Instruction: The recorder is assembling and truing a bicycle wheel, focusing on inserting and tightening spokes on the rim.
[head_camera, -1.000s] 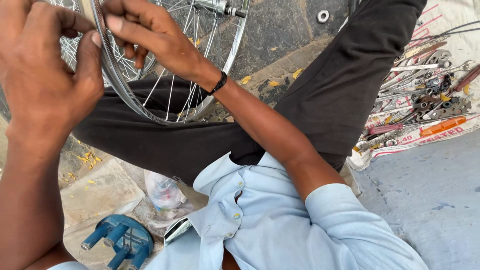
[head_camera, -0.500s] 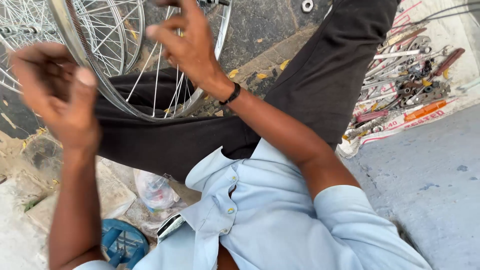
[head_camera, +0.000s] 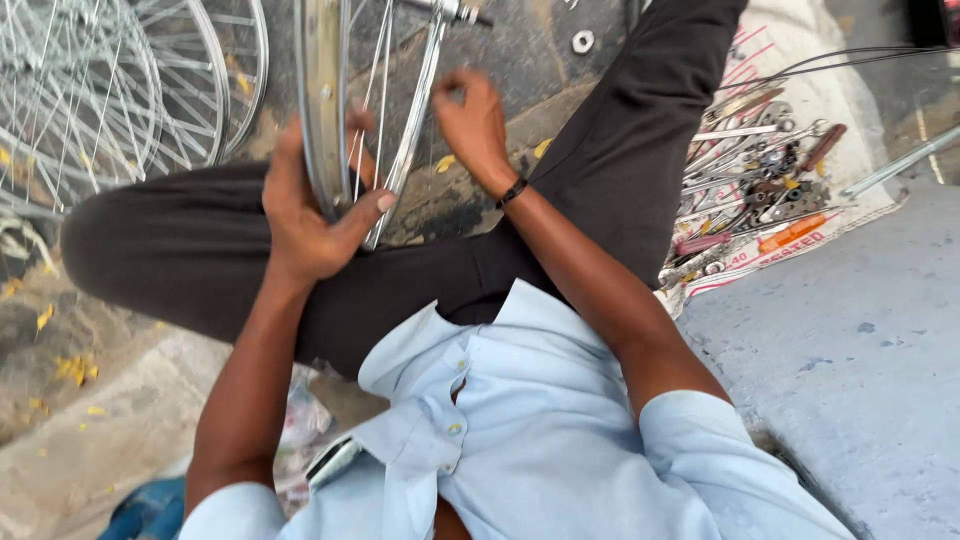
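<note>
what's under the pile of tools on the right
A white printed sack lies spread under the spanners and tools, on the grey floor. What lies beneath the sack is covered.

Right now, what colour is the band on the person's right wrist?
Black: the wristband shows clearly in the head view, just below the right hand.

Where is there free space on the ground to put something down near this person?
The grey slab at the right, between the tool cloth and the shirt sleeve, is bare. The dark ground around the nut is partly free. It is crowded on the cloth with tools, at the left by the spare wheels, and between both hands at the rim.
</note>
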